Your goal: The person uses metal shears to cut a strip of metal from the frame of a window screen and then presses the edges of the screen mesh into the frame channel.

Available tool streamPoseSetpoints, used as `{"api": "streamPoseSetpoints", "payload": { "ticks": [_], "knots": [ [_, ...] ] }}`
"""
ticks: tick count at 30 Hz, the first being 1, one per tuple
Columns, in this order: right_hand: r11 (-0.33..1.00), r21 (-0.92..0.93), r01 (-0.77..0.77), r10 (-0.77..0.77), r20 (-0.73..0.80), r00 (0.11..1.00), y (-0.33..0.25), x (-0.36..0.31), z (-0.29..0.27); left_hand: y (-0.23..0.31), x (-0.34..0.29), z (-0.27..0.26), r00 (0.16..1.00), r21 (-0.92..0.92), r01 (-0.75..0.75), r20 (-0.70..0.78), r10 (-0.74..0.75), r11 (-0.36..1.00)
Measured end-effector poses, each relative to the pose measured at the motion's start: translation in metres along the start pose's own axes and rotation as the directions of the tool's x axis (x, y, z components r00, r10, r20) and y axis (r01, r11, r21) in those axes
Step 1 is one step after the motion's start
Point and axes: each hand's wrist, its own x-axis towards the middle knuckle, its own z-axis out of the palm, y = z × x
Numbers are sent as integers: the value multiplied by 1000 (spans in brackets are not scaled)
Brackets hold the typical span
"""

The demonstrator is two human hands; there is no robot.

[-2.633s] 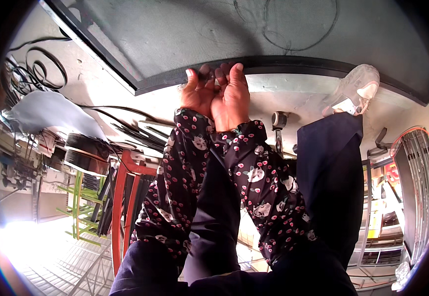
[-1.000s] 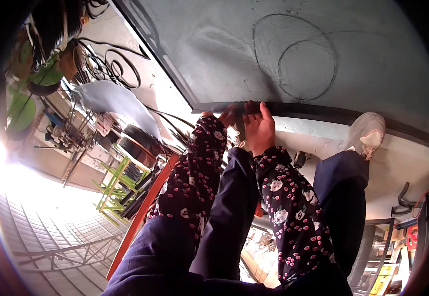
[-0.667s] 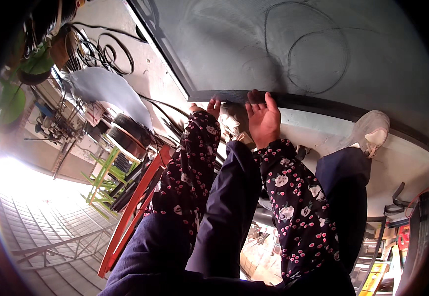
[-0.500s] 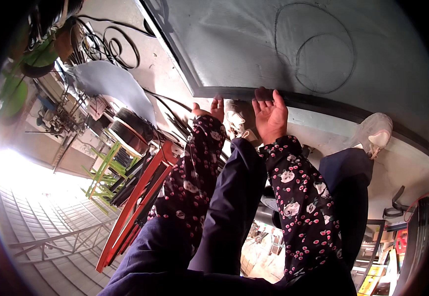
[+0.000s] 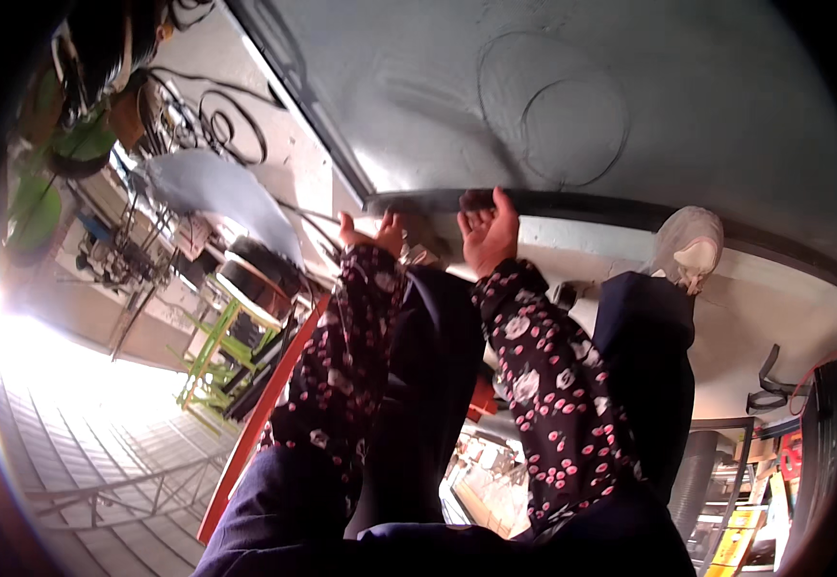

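Observation:
A large dark grey panel (image 5: 409,125) with a black frame (image 5: 582,209) fills the far part of the view. My left hand (image 5: 375,234), palm up with the thumb apart, has its fingers curled at the frame's near edge, close to the left corner. To its right my right hand (image 5: 491,238) grips the same edge, palm up, thumb out to the side. Some of its fingers lie in the frame's shadow. Thin circular lines mark the panel's surface. Floral dark sleeves cover both forearms.
My covered right shoe (image 5: 690,245) stands against the frame's near edge. Black cables (image 5: 231,125) lie coiled on the floor at far left, near a curved grey sheet (image 5: 212,188). Green metal stands (image 5: 215,351) and a red bar (image 5: 263,433) are at left. Black brackets (image 5: 774,385) lie at right.
The panel's near edge and both hands appear further left and slightly lower in the picture. My left leg now hides most of the shoe seen between the hands. Both hands stay at the frame.

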Motion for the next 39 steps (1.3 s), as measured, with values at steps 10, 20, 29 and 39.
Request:
{"api": "streamPoseSetpoints", "payload": {
  "ticks": [10, 20, 29, 39],
  "knots": [
    [978, -27, 207, -200, 165, 966, 9, 2, -13, -69, 56, -26, 922, 143, -321, 272, 275, 936],
    [955, -3, 298, -291, 206, 934, 25, 2, -6, -76, 61, -13, 719, 452, 180, 545, -431, 873],
    [845, -97, 526, -532, -252, 808, 42, 5, 21, -72, 60, -20, 705, 475, 275, 492, -511, 836],
    [823, -57, 566, -567, -161, 808, 49, 1, 20, -68, 53, -16, 762, 474, 233, 453, -462, 849]
  ]
}}
